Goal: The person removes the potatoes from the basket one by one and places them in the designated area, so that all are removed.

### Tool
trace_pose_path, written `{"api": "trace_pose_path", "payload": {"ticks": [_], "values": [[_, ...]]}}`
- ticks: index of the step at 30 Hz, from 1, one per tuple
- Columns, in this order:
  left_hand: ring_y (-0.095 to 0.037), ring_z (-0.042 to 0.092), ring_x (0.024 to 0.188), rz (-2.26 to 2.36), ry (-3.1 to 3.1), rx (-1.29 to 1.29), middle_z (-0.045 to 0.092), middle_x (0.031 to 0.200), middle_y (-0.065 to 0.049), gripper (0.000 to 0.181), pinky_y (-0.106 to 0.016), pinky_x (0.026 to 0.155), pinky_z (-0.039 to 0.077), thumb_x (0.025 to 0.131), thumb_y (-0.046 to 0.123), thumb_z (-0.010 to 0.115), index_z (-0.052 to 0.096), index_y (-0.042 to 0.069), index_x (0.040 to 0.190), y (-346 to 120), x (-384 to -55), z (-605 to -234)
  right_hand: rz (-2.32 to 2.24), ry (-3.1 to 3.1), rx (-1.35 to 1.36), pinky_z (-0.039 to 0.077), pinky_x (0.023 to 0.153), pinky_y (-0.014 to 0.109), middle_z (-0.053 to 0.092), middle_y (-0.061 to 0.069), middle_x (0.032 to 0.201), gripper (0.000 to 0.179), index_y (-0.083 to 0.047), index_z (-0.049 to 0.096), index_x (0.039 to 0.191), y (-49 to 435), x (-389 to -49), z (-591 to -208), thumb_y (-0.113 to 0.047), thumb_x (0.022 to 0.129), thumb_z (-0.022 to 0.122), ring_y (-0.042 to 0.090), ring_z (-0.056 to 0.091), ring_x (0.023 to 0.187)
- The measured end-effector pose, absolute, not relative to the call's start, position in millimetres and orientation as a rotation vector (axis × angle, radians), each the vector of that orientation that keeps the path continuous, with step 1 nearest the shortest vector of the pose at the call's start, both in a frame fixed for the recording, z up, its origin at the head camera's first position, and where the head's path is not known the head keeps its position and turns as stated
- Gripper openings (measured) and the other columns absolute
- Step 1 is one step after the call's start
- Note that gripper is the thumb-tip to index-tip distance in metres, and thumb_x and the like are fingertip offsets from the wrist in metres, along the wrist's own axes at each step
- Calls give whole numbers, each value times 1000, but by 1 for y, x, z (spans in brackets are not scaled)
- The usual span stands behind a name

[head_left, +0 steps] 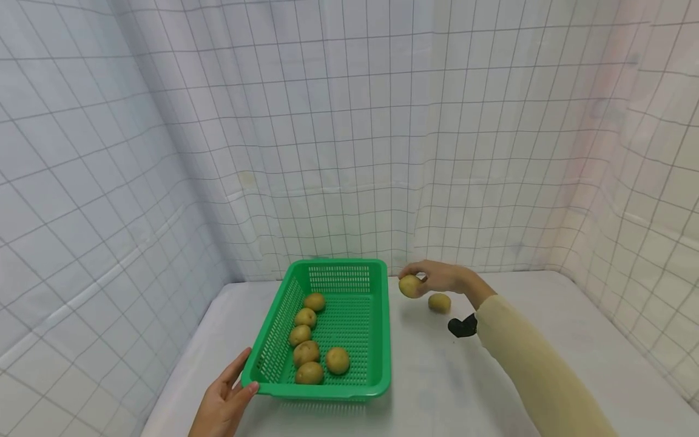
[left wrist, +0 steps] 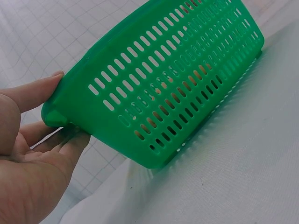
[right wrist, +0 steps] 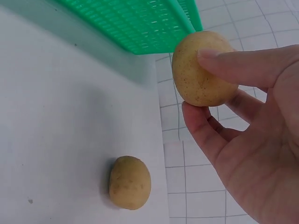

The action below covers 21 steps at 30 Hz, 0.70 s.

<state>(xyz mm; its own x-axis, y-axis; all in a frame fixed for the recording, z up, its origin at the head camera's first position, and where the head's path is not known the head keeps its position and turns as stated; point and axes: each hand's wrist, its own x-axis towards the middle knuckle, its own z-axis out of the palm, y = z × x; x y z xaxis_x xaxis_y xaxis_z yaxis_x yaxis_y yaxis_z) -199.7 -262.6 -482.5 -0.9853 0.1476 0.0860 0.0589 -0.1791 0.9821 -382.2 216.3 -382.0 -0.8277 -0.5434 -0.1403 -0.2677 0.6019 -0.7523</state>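
Note:
A green slotted plastic basket point(head_left: 382, 340) stands on the white table with several potatoes inside, most in a row along its left side. At its near left corner my left hand point(head_left: 221, 403) grips the rim, thumb on top and fingers beneath, as the left wrist view shows on the basket wall point(left wrist: 100, 119). Beyond the basket's right side, my right hand point(head_left: 442, 276) pinches a potato point(right wrist: 198, 77) between thumb and fingers, held above the table. Another potato point(head_left: 439, 303) lies on the table just below and right of that hand.
A small black object point(head_left: 462, 326) sits by the right sleeve point(head_left: 524, 358), partly covered by it. White grid-patterned curtains point(head_left: 349, 139) hang behind the table and on both sides. The table surface point(head_left: 431, 376) extends right of the basket.

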Motion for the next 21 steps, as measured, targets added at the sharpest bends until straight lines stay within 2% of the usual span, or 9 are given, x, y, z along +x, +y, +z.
{"api": "trace_pose_path", "payload": {"ticks": [8,15,21], "values": [[3,56,122,2373,1955,266,0,162,-26,80,-23,100,50,103,-3,58,4,-11,161,-264,-200,-484,-1095,2509,-597,30,113,64,43,13,154,50,-12,61,142,230,-376,-391,-9,93,71,38,34,141],[3,55,123,2373,1955,278,-3,163,-27,79,-22,100,49,103,-3,58,4,-11,160,-264,-199,-483,-1136,2515,-585,32,113,64,49,11,151,50,-13,60,144,240,-377,-397,-8,95,70,36,37,140],[3,54,124,2367,1951,277,-2,164,-27,80,-23,101,48,103,-3,58,4,-11,160,-263,-200,-480,-1158,2537,-540,31,112,66,45,14,155,52,-16,60,144,255,-376,-403,-11,94,71,38,33,142]]}}
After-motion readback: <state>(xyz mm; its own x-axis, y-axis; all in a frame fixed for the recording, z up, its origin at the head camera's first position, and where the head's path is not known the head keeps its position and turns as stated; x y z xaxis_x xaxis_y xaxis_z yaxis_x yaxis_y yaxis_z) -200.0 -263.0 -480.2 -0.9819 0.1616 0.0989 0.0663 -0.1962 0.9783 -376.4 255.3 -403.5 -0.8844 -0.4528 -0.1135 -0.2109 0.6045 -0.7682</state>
